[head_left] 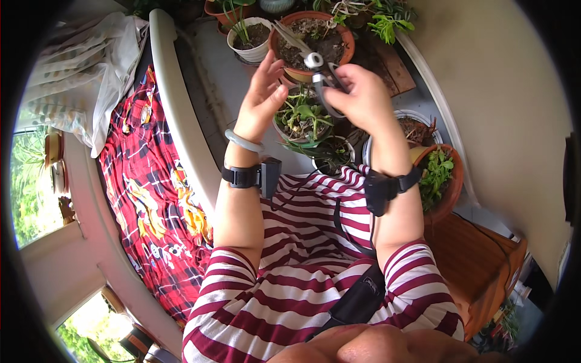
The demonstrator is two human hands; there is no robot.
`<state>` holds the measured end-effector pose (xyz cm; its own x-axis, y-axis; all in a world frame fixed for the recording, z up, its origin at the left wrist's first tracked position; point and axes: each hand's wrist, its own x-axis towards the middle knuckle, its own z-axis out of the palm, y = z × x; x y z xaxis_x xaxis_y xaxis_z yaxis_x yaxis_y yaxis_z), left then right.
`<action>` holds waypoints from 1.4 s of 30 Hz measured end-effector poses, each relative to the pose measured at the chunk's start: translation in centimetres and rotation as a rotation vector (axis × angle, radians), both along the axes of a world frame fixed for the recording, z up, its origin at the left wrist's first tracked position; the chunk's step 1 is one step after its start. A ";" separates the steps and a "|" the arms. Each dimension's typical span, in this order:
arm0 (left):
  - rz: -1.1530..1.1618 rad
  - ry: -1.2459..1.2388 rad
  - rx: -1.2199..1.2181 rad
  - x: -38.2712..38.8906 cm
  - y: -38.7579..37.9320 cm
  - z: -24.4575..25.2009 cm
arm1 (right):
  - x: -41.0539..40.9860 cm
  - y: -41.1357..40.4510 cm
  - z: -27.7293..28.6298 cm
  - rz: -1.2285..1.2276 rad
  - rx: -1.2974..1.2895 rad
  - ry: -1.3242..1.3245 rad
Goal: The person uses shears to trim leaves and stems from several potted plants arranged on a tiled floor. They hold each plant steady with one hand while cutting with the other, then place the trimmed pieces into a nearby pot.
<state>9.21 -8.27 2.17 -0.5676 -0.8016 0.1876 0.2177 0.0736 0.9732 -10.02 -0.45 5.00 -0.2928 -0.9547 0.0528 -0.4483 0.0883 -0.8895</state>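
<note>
My right hand [361, 97] grips the dark handles of a pair of scissors [313, 60]. Their metal blades point up and left, slightly parted, in front of a large terracotta-coloured pot [348, 43] of dry soil with small plant bits. My left hand [265, 97] is raised and empty, fingers apart, to the left of the scissors. Below the scissors, between both forearms, sits a green-leaved potted plant [304, 113]. A white ribbed pot [254, 54] with upright green stalks stands just beyond my left fingertips.
A pot with leafy greens [435, 174] stands beside my right forearm, near a wooden cabinet [472, 263]. Left runs a pale bed board [181, 100] beside red plaid bedding [150, 181]. A wall [494, 90] rises at the right. Trailing foliage [388, 25] hangs over the far pots.
</note>
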 end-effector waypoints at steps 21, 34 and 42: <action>0.146 -1.492 -0.604 -0.9 -1.2 -6.7 | -5.7 1.8 3.1 -0.239 0.535 0.568; 0.299 -1.396 -0.668 -0.3 -0.8 -5.4 | -3.6 1.4 2.9 -0.143 0.498 0.594; 0.385 -1.004 -0.620 -0.1 -0.8 -2.3 | -3.0 1.3 3.1 -0.144 0.459 0.603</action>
<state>9.10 -9.05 -0.13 -0.4264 -0.8791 0.2131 -0.7410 0.4746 0.4750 -13.03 0.83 8.06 -0.4625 -0.8739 -0.1497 -0.7999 0.4841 -0.3547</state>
